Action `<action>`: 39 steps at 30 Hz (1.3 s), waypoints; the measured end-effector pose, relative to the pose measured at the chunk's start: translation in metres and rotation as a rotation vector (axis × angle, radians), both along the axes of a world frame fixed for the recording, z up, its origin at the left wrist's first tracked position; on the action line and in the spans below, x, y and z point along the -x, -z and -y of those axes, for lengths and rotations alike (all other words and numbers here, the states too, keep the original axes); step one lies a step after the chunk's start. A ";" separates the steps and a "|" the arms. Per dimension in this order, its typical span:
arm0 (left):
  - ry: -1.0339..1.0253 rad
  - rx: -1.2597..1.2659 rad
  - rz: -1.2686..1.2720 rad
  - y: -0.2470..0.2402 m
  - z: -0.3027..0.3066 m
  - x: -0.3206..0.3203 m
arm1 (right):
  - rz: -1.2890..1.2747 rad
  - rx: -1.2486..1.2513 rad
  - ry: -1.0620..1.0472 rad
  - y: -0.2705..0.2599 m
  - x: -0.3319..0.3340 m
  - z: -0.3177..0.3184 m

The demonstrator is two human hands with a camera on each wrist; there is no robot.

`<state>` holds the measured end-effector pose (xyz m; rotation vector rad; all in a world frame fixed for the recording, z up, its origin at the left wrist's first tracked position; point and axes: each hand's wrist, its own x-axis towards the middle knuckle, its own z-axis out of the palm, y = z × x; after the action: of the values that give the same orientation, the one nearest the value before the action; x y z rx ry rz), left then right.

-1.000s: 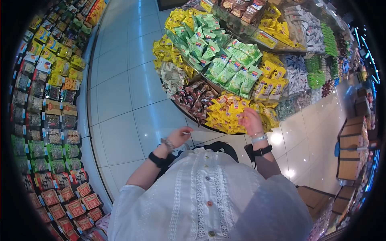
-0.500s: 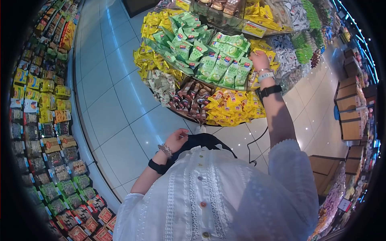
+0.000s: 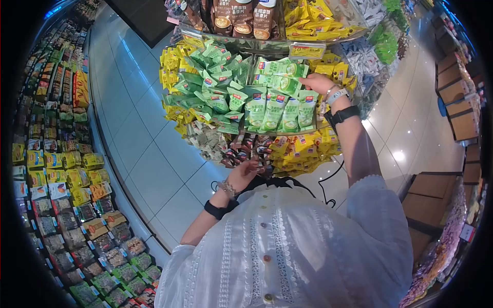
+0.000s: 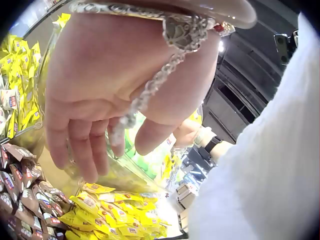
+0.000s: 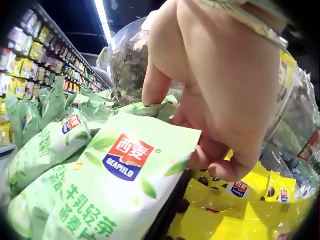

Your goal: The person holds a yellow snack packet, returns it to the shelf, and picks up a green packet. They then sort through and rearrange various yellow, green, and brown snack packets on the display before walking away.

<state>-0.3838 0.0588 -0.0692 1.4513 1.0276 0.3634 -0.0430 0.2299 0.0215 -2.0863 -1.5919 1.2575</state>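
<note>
Four green Seamild packets (image 3: 275,110) stand in a row at the near side of their bin (image 3: 250,130), with at least two more lying on the far side. One right hand (image 3: 319,84) narrowly pinches the right end of a lying green packet (image 3: 281,83), while one left hand (image 3: 241,175), loosely bent and empty, hangs near small brown packets (image 3: 246,149). Three larger brown packets (image 3: 242,19) stand farther back.
</note>
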 end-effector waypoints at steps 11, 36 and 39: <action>0.417 -0.013 -0.028 -0.023 -0.080 0.018 | -0.187 -0.381 0.326 0.008 0.020 0.006; 0.495 0.762 0.952 -0.084 -0.139 0.015 | -1.049 -0.688 0.713 -0.036 0.259 0.171; 0.301 0.709 0.956 -0.105 -0.143 0.022 | -0.788 -0.576 0.548 -0.022 0.265 0.170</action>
<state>-0.4062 0.2016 0.0360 0.6183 0.1057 0.3601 -0.3082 0.0602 0.0439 -1.2774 -0.8079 1.0433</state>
